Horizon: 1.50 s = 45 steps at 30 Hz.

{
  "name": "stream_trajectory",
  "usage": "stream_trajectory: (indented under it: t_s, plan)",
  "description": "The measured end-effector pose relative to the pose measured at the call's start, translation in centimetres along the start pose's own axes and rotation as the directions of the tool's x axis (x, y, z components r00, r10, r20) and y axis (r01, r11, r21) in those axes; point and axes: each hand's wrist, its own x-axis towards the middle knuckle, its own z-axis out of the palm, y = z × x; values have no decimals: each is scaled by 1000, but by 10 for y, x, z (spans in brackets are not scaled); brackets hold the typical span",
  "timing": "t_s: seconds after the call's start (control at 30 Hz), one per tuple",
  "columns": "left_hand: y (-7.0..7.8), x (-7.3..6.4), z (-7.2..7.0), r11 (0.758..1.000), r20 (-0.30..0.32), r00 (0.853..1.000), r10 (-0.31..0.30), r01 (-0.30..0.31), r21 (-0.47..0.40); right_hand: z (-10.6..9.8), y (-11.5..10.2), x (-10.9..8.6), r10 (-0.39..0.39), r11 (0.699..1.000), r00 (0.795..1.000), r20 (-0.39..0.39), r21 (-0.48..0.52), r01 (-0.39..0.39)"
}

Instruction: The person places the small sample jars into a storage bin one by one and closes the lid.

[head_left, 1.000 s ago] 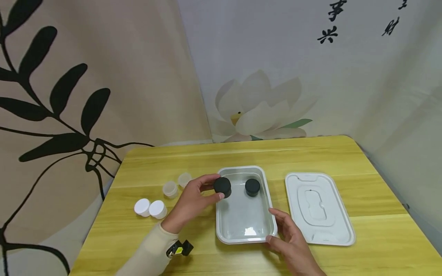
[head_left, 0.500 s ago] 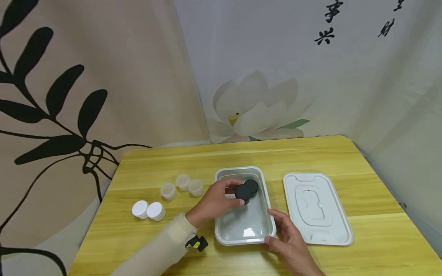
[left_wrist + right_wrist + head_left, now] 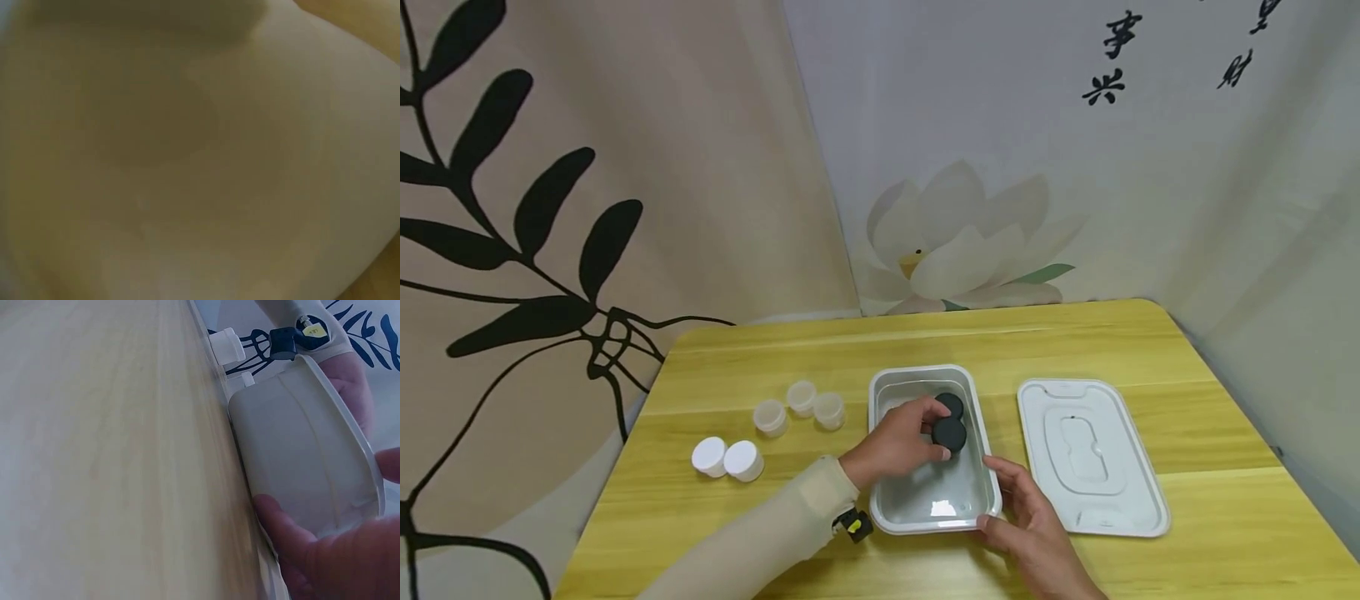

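Observation:
In the head view my left hand (image 3: 897, 443) pinches a small round black-topped jar (image 3: 949, 434) between thumb and fingers, inside a white rectangular plastic box (image 3: 910, 504). A second black jar (image 3: 951, 404) stands just behind it; the two look side by side, perhaps touching. My right hand (image 3: 1033, 525) grips the box at its near right corner. From the right wrist view, the thumb (image 3: 284, 528) presses the outer wall of the box (image 3: 300, 444) and a fingertip lies at the rim. Only a blurred pale surface fills the left wrist view.
To the right of the box lies its white lid (image 3: 1093, 458). Left of it on the wooden table (image 3: 1000, 567) stand several small jars: two with white caps (image 3: 743, 460) and three translucent ones (image 3: 771, 417). A printed curtain (image 3: 700, 167) hangs behind the table.
My left hand has carried the black jar rightward from the box's left rim to just in front of the other black jar. The right hand stays at the corner.

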Motion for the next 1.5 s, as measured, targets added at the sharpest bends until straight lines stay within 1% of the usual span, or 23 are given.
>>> stream_trajectory:
  t_s: [0.13,0.3,0.53,0.7,0.8,1.07,1.2,1.37,1.43,1.5]
  plan:
    - [1,0,4,1000,-6,1000,0,1,31,1,-1,0,6,1000,1000,-3,2,-6]
    - [0,2,7,999,-15,1000,-2,3,47,0,-2,0,-6,1000,1000,-1,-6,6]
    - [-4,3,15,999,-33,999,-6,7,32,0,-2,0,24,1000,1000,-8,-9,-24]
    - [-4,2,17,999,-41,999,-17,19,33,-1,-2,1,-4,1000,1000,17,-13,5]
    - [-3,2,17,999,-45,999,-15,17,40,-1,-1,0,-12,1000,1000,16,-11,12]
    - [-2,1,16,999,-30,999,-16,18,42,1,-2,0,20,999,1000,-10,-29,-21]
    - [-1,0,14,998,-43,999,-3,5,66,2,-2,0,23,999,1000,-10,-26,-23]
    - [2,-6,10,994,-56,998,10,-4,108,2,-2,-1,14,999,1000,-2,-38,-14]
    - [4,-9,7,996,-58,998,-7,12,94,3,-3,-1,10,999,1000,-4,-46,-10]
    - [5,-13,3,999,-65,998,-15,17,40,3,-3,-1,7,998,1000,-9,-55,-8]
